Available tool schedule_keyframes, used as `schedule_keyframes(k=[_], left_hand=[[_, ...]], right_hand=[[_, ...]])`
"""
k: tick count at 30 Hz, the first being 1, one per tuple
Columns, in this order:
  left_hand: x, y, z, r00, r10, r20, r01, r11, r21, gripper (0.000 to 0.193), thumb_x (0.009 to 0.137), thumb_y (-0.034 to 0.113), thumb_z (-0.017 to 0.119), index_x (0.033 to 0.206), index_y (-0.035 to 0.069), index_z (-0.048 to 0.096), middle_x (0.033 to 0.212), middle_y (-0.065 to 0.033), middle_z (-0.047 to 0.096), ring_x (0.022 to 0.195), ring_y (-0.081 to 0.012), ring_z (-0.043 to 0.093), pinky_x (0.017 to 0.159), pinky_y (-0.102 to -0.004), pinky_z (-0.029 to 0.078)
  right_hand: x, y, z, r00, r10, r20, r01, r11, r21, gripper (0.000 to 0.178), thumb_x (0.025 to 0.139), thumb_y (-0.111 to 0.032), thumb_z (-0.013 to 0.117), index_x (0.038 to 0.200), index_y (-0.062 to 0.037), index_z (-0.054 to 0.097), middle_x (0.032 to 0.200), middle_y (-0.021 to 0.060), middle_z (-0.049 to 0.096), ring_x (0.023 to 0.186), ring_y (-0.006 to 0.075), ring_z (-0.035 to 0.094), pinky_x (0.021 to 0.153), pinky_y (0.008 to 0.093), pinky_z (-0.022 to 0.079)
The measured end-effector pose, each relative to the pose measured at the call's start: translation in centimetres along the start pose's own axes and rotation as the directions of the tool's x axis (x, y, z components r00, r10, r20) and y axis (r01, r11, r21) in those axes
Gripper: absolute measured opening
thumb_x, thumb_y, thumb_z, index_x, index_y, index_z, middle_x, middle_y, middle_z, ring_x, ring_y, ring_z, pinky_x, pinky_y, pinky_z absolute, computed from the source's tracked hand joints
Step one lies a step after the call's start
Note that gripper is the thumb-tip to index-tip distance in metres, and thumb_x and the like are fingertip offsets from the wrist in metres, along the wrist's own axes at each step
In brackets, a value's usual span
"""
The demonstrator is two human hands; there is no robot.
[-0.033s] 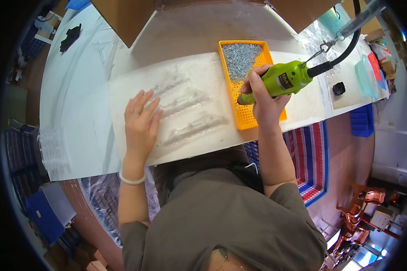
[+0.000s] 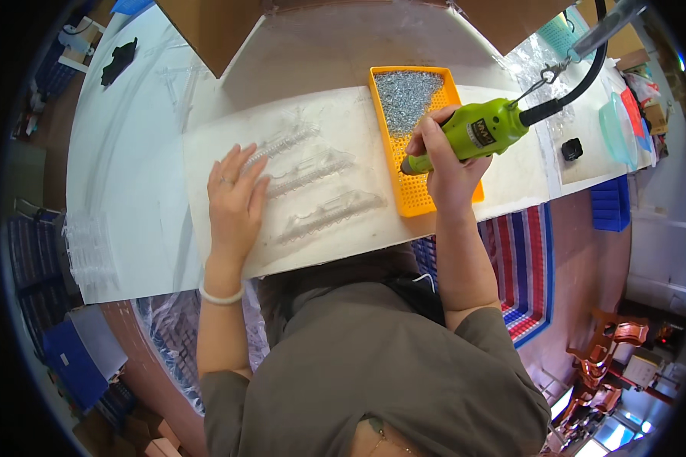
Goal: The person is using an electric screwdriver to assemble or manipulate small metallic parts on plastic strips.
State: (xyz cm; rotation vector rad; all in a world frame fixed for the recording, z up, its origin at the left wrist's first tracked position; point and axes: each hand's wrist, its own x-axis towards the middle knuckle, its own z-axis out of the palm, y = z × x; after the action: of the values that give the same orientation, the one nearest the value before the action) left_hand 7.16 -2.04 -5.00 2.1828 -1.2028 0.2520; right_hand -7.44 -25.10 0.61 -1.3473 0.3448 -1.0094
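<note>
Green power driver (image 2: 476, 133) over orange tray (image 2: 415, 199), R hand (image 2: 451, 169) gripping it; L hand (image 2: 235, 206) open by 3 clear strips (image 2: 334, 215), tabletop (image 2: 343, 107). Risk: dipping tip could snag tray mesh, poss. spilling metal bits (image 2: 405, 95).

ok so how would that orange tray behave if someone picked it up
The orange tray probably feels heavier at its far end, where small metal pieces are heaped. Those look loose, so they would likely slide if it tilted. Its straight edges suggest fair stiffness.

Green power driver (image 2: 476, 135), tilted, three clear strips (image 2: 332, 215), roughly parallel
</note>
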Motion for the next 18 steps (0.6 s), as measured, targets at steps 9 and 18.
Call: schedule_keyframes(k=[9, 18], left_hand=[[4.3, -1.6, 1.8, 0.996, -0.087, 0.027, 0.091, 0.958, -0.272, 0.026, 0.086, 0.0, 0.058, 0.11, 0.006, 0.068, 0.118, -0.0111, 0.064, 0.117, -0.0331, 0.056, 0.103, -0.0451, 0.042], [0.6, -4.3, 3.0, 0.998, 0.069, 0.0, -0.067, 0.974, -0.215, 0.025, 0.083, 0.002, 0.055, 0.101, 0.012, 0.07, 0.11, -0.0102, 0.066, 0.11, -0.0319, 0.058, 0.101, -0.0535, 0.04]], right_hand=[[3.1, 0.0, 0.3, 1.0, -0.02, 0.02, 0.02, 1.0, 0.003, 0.01, 0.084, 0.003, 0.063, 0.089, -0.0043, 0.057, 0.071, 0.0061, 0.061, 0.056, 0.0115, 0.058, 0.053, 0.0236, 0.048], [0.3, 0.9, -0.1, 0.973, 0.207, 0.1, -0.198, 0.976, -0.092, 0.008, 0.083, -0.006, 0.068, 0.086, -0.0009, 0.063, 0.073, 0.0035, 0.065, 0.065, 0.0099, 0.064, 0.06, 0.0242, 0.052]])
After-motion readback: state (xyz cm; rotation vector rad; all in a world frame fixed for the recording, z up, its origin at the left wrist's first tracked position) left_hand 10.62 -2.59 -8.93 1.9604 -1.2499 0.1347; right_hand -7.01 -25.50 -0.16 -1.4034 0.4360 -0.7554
